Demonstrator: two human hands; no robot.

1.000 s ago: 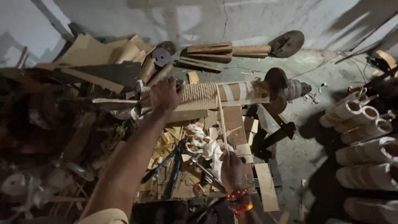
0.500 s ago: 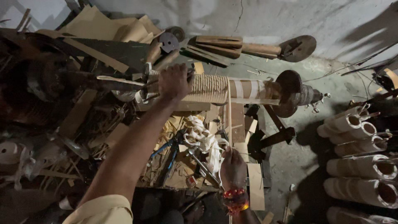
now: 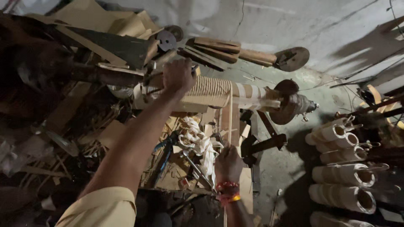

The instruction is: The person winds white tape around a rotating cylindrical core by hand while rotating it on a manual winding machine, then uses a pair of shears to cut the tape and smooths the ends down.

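Wooden cylinder (image 3: 219,90) lies horizontal, long axis left-right; left hand (image 3: 179,75) grips it, right hand (image 3: 228,163) clenched on strip (image 3: 226,117).

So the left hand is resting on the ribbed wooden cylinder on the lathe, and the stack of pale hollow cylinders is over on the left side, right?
Not quite. The left hand does rest on the ribbed wooden cylinder, but the head view shows the pale hollow cylinders stacked on the right side, not the left.
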